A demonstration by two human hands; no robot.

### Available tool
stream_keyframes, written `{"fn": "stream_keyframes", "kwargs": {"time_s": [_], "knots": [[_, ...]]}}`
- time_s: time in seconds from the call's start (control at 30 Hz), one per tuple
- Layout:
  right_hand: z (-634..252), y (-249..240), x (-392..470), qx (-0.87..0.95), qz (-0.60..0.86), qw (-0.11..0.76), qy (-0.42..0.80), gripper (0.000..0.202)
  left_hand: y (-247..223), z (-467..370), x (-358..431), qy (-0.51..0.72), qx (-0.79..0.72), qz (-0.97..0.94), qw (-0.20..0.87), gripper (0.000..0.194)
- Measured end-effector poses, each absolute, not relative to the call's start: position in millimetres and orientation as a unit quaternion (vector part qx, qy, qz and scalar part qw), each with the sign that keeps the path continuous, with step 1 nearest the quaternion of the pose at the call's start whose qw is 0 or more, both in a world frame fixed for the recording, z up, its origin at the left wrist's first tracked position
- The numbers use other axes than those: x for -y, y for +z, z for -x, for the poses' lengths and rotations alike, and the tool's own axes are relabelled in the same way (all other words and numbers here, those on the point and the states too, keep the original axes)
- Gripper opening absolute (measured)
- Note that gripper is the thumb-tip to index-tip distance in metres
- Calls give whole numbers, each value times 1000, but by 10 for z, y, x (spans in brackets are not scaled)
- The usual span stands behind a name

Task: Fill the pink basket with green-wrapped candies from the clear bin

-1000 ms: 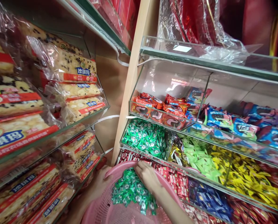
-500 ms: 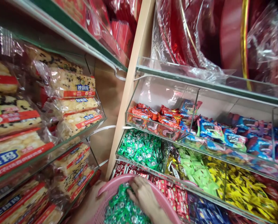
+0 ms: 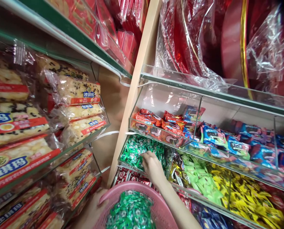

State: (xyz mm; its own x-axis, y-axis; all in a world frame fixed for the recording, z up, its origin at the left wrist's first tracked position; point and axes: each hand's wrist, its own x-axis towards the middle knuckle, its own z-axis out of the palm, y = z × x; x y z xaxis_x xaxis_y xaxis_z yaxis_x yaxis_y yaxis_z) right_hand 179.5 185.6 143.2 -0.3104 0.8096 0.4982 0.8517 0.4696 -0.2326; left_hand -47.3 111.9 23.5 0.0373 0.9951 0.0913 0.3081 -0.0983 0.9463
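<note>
A pink plastic basket [image 3: 165, 203] full of green-wrapped candies [image 3: 129, 211] is at the bottom centre. My left hand [image 3: 99, 197] grips its left rim, with the fingers partly hidden behind it. Over the basket's far edge reaches my right hand [image 3: 153, 167], at the front of a clear shelf compartment heaped with the same green candies [image 3: 137, 148]. Its fingers are curled down against that heap, and whatever lies inside them is hidden.
Clear bins to the right hold light green candies [image 3: 200, 178] and yellow candies [image 3: 249, 194]. Red packets [image 3: 172, 122] and blue packets [image 3: 213, 133] sit one shelf above. Wrapped pastry bars [image 3: 82, 90] fill the left shelves, beside a wooden post [image 3: 129, 101].
My right hand has moved from the candies in the basket up and forward to the green candy compartment. My left hand stays at the basket's rim.
</note>
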Motion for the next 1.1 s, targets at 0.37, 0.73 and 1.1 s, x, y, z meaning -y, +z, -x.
{"fn": "stream_keyframes", "kwargs": {"time_s": [0.37, 0.73, 1.1], "knots": [[-1873, 1359, -2088, 834, 505, 219, 36, 43, 188, 485, -1140, 418, -549, -618, 377, 26], [-1932, 1536, -2007, 844, 514, 141, -58, 20, 315, 464, -1113, 400, -533, -646, 373, 22], [-1893, 1136, -1076, 885, 418, 206, -4, 20, 279, 463, -1147, 385, -528, -647, 393, 27]]}}
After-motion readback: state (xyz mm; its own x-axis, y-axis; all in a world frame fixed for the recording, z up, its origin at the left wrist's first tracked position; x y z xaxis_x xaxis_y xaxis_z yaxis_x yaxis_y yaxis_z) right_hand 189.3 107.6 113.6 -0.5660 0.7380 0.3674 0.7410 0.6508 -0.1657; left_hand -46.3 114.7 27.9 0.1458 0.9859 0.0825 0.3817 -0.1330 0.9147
